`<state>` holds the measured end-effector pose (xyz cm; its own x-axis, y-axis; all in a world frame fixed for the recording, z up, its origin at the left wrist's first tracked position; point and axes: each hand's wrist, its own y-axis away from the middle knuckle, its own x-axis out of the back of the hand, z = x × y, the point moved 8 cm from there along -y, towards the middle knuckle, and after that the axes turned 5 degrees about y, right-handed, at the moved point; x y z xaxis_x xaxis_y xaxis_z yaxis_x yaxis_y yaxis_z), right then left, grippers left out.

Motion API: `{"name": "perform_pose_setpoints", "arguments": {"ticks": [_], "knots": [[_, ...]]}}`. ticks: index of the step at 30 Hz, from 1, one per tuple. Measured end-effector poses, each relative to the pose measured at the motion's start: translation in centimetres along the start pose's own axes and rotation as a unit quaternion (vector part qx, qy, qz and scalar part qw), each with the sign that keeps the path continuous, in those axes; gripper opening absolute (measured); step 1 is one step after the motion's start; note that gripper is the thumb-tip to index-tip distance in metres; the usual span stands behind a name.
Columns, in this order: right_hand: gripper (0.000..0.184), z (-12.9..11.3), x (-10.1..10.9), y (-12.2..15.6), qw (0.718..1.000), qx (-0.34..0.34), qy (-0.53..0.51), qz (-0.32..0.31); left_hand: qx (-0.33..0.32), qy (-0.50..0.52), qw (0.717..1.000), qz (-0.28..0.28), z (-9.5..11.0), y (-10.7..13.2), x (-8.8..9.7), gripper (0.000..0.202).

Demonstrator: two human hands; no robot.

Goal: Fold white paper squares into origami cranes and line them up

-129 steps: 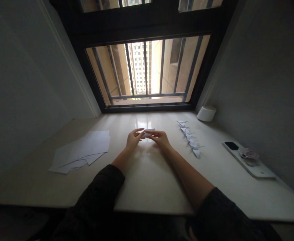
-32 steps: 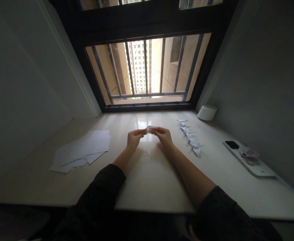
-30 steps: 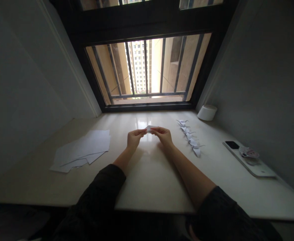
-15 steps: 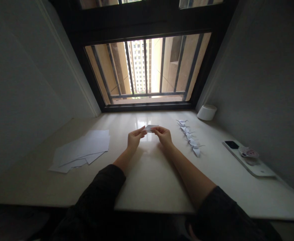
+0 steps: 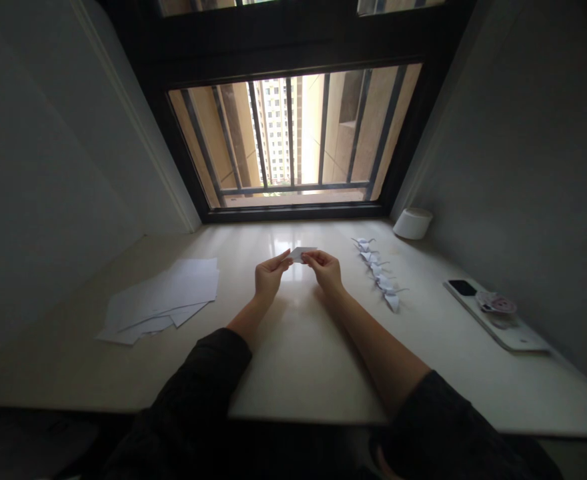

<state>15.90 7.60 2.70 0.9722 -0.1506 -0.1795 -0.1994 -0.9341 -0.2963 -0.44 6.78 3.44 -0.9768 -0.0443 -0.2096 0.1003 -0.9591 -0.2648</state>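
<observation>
Between my two hands is a small folded piece of white paper [image 5: 301,253], held up a little over the pale sill. My left hand [image 5: 269,275] pinches its left edge, thumb and fingers pressed together. On the other side, my right hand [image 5: 325,270] grips its lower right part with the fingertips. The finer folds are too small to make out. To the right of my right hand stand several folded paper cranes [image 5: 376,272] in a slanting row.
Loose white sheets [image 5: 168,293] overlap on the left of the sill [image 5: 293,373]. A phone [image 5: 493,320] with a round grip on its back lies at the right by the wall. A white cup-like object [image 5: 413,223] sits in the far right corner, below the barred window [image 5: 293,140].
Almost nothing differs. My right fingers have shifted very slightly on the folded paper, and both hands stay in the same place.
</observation>
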Motion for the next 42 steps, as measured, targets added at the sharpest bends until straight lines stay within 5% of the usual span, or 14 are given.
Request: {"name": "perform_pose_setpoints", "arguments": {"ticks": [19, 29, 42], "knots": [[0.035, -0.5, 0.0, 0.3, 1.0, 0.013, -0.025, 0.009, 0.006, 0.023, 1.0, 0.009, -0.2, 0.1, -0.1, 0.039], [0.036, -0.3, 0.5, 0.2, 0.999, 0.016, -0.038, 0.016, 0.046, 0.024, 0.998, -0.031, -0.9, 0.3, -0.6, 0.062], [0.038, -0.5, 0.1, 0.4, 0.998, 0.044, 0.042, 0.002, 0.082, 0.058, 0.995, -0.012, -1.9, 0.2, -0.3, 0.048]]}}
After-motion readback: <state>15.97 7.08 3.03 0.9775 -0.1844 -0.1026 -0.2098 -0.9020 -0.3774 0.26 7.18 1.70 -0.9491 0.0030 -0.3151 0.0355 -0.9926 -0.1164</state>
